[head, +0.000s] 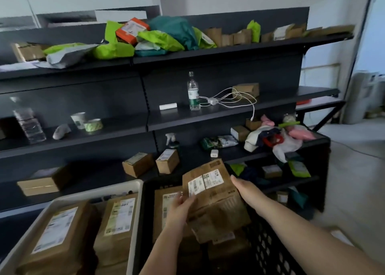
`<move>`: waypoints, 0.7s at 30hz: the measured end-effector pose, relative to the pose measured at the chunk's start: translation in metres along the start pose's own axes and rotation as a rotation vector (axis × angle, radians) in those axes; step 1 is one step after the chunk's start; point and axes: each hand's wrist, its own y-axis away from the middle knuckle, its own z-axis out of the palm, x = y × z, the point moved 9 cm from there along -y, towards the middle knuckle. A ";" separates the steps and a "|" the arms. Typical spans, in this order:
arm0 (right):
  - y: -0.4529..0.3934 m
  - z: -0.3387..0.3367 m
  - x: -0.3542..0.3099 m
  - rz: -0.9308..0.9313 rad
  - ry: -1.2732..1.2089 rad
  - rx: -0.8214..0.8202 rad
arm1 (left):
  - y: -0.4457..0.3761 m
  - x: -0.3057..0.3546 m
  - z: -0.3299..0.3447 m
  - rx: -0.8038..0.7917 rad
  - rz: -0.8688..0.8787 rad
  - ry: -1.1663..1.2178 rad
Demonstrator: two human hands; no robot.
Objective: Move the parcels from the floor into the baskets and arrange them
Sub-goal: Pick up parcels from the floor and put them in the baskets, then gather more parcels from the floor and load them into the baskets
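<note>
The brown paper parcel (212,193) stands tilted over the black basket (268,247), its labelled face toward the camera and its long axis running up and away toward the shelves, the lower end resting among other parcels already inside. It lies straight ahead, between both hands. The left hand (181,207) pinches its near left edge, fingers closed on the paper beside the white label. The right hand (244,188) lies flat and open against the right edge, steadying rather than gripping, and seems the nearer one to tip it down. To the left, touching the black basket, a white basket (133,193) holds more flat parcels. Behind both runs dark shelving (145,118) cluttered with small boxes, bottles and green mailers; pale floor shows at the right.
</note>
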 end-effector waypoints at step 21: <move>0.084 -0.160 0.053 -0.669 1.275 0.117 | 0.134 -0.014 0.256 -0.006 0.891 -1.395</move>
